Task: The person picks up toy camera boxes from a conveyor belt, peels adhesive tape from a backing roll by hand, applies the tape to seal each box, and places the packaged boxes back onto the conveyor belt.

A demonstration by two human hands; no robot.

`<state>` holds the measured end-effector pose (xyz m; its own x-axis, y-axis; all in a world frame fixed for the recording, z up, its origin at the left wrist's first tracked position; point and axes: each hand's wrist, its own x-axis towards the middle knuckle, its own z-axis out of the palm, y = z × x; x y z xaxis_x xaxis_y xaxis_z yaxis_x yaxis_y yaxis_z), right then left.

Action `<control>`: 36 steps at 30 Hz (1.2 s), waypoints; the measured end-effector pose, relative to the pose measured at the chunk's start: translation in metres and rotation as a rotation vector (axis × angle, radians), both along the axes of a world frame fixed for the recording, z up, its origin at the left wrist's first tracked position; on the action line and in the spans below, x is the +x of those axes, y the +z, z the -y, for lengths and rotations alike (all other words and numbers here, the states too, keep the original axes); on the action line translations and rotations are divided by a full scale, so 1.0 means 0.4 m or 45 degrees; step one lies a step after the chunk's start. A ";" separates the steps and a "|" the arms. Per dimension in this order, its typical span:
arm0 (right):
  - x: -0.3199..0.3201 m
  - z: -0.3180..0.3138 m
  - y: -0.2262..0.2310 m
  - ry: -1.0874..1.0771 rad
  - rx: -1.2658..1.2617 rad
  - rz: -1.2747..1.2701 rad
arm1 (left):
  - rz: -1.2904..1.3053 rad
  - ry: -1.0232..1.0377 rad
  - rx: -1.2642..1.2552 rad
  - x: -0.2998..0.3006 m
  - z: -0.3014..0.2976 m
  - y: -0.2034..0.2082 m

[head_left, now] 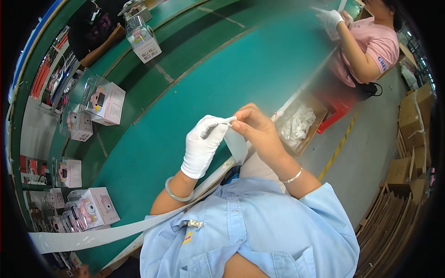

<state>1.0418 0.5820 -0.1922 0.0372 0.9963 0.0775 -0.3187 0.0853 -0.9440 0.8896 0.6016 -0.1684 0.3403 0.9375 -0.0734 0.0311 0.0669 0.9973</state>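
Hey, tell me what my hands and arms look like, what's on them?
Your left hand wears a plain white glove, with a thick pale bangle behind it. Your right hand is ungloved, with a thin silvery bangle. Light blue sleeves.

The white strip [237,147] is hiding its upper end among the pinching fingers of the gloved left hand [204,143] and bare right hand [258,129]. Beyond the fingers, rightward, the upper edge is cropping a co-worker's head [388,14] and blur is softening the green tabletop [282,51]; leftward, box [112,105] print is appearing too small for reading.
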 end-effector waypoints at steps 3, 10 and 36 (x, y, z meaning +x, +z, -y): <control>0.013 -0.003 0.017 0.012 -0.031 -0.029 | 0.034 0.056 0.099 0.024 -0.006 0.000; 0.055 -0.015 0.012 -0.005 0.005 -0.024 | -0.012 0.050 0.084 0.068 -0.013 0.004; 0.232 -0.074 -0.013 -0.188 -0.128 -0.266 | -0.155 -0.063 -0.042 0.308 -0.108 -0.023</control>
